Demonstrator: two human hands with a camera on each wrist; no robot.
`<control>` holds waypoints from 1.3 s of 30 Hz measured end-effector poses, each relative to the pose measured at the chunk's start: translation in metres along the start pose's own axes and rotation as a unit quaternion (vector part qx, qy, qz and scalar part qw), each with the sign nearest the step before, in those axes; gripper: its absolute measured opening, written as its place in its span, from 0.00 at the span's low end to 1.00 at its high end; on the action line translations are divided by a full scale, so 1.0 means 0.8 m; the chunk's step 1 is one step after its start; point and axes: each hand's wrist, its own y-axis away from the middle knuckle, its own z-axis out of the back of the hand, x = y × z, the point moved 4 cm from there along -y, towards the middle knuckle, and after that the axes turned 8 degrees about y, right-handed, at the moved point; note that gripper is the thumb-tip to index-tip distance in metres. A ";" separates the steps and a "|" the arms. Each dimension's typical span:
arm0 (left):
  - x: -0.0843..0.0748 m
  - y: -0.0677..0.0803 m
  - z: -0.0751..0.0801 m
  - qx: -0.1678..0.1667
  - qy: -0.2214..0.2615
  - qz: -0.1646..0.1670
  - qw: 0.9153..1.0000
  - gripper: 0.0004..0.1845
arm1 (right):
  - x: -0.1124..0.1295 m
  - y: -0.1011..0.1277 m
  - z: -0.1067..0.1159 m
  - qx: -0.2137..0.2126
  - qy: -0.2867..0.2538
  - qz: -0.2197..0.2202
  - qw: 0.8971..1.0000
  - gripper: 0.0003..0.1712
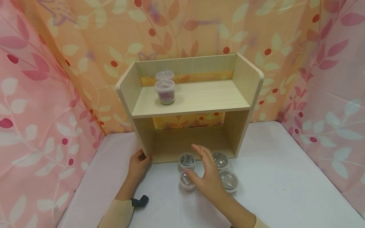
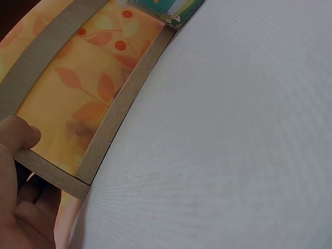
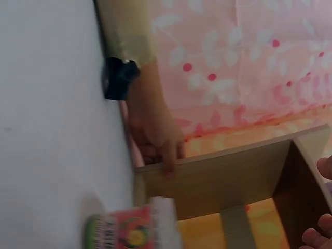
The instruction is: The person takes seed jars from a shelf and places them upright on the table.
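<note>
My left hand (image 1: 138, 164) grips the lower front edge of the left side panel of a pale wooden two-tier shelf (image 1: 194, 109). In the left wrist view its thumb (image 2: 23, 134) lies on one face of the panel, with fingers curled behind. My right hand (image 1: 209, 182) is held over several small round tubs with shiny grey tops, its fingers extended and thumb apart, nothing between them. Left of it stand a back tub (image 1: 187, 160) and a front tub (image 1: 186, 181); right of it, another back tub (image 1: 220, 159) and front tub (image 1: 229, 180). The right wrist view shows one tub's colourful label (image 3: 129, 228).
On the upper board, toward the left, a clear tub with a printed label (image 1: 166, 93) stands before another clear tub (image 1: 164, 75). The shelf stands on a white-covered table (image 1: 268, 164). Floral cloth (image 1: 185, 28) hangs behind and at both sides.
</note>
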 end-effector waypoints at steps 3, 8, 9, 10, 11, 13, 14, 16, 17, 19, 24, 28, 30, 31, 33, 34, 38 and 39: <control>0.007 -0.004 0.001 -0.004 0.007 -0.010 1.000 0.26 | 0.021 -0.037 0.023 -0.008 -0.017 0.042 0.999 0.44; 0.011 -0.007 0.003 -0.002 0.010 -0.028 1.000 0.26 | 0.046 -0.098 0.052 -0.012 -0.022 0.088 0.996 0.42; 0.012 -0.007 0.003 -0.002 0.007 -0.029 1.000 0.26 | 0.050 -0.111 0.056 -0.009 -0.021 0.089 0.996 0.41; 0.012 -0.007 0.003 -0.002 0.002 -0.029 1.000 0.26 | 0.054 -0.123 0.059 -0.007 -0.022 0.093 0.995 0.41; 0.013 -0.008 0.004 -0.004 -0.001 -0.027 1.000 0.26 | 0.058 -0.135 0.061 -0.001 -0.027 0.094 0.995 0.40; 0.014 -0.008 0.004 -0.003 -0.009 -0.025 1.000 0.27 | 0.064 -0.159 0.064 0.012 -0.040 0.094 0.995 0.38; 0.015 -0.008 0.004 -0.004 -0.012 -0.023 1.000 0.27 | 0.067 -0.171 0.065 0.018 -0.045 0.091 0.995 0.38; 0.016 -0.007 0.005 -0.005 -0.014 -0.023 1.000 0.27 | 0.070 -0.195 0.064 0.030 -0.059 0.082 0.994 0.37; 0.016 -0.006 0.005 -0.005 -0.013 -0.024 1.000 0.27 | 0.071 -0.206 0.062 0.036 -0.064 0.075 0.994 0.36; 0.006 -0.001 0.003 -0.004 -0.011 -0.016 1.000 0.26 | 0.071 -0.227 0.059 0.044 -0.064 0.064 0.995 0.36; 0.008 0.000 0.004 -0.008 -0.003 -0.018 1.000 0.25 | 0.074 -0.270 0.047 0.066 -0.057 0.036 0.996 0.38; 0.019 -0.003 0.005 -0.013 -0.008 -0.024 1.000 0.25 | 0.072 -0.295 0.036 0.072 -0.055 0.035 0.995 0.37; 0.018 -0.002 0.004 -0.012 -0.011 -0.023 1.000 0.26 | 0.070 -0.302 0.032 0.073 -0.065 0.038 0.995 0.37; 0.017 -0.002 0.003 -0.012 -0.011 -0.024 1.000 0.26 | 0.068 -0.304 0.031 0.075 -0.068 0.037 0.994 0.37; 0.016 -0.002 0.003 -0.011 -0.008 -0.025 1.000 0.26 | 0.065 -0.306 0.027 0.079 -0.077 0.031 0.993 0.38; 0.016 -0.002 0.003 -0.011 -0.005 -0.025 1.000 0.26 | 0.064 -0.306 0.026 0.080 -0.079 0.029 0.993 0.38; 0.014 -0.002 0.005 -0.008 0.005 -0.025 1.000 0.26 | 0.061 -0.307 0.022 0.078 -0.080 0.021 0.994 0.38; 0.013 -0.002 0.005 -0.007 0.007 -0.025 1.000 0.26 | 0.061 -0.307 0.021 0.077 -0.079 0.020 0.994 0.38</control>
